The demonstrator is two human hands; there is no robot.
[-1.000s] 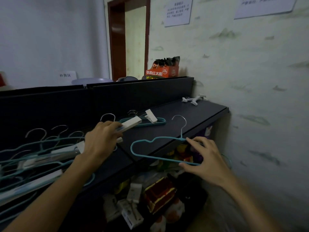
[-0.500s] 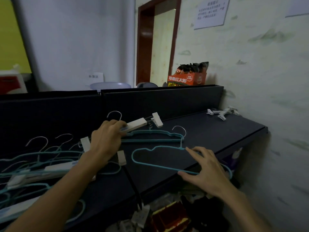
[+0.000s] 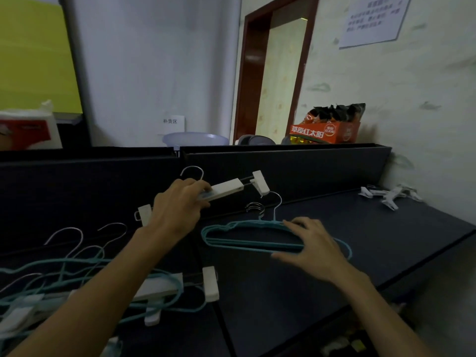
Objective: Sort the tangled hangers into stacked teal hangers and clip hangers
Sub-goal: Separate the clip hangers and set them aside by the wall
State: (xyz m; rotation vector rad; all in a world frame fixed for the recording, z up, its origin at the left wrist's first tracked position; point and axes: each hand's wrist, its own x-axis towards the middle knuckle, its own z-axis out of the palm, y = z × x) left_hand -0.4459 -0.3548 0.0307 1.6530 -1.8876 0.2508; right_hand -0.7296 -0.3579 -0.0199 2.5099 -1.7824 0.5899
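The left hand (image 3: 177, 210) grips a white plastic clip hanger (image 3: 226, 188) raised above the dark bench (image 3: 360, 243). The right hand (image 3: 313, 247), fingers straight, rests on the stacked teal wire hangers (image 3: 242, 235) lying flat on the bench. The tangled hanger pile (image 3: 77, 279) lies left.

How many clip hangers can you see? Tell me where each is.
2 clear: the clip hanger gripped by the left hand, and another clip hanger lying in the tangle at left. Others may be buried there.

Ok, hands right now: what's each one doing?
Left hand: grips the white clip hanger, lifted.
Right hand: open, fingers resting on the stacked teal hangers.
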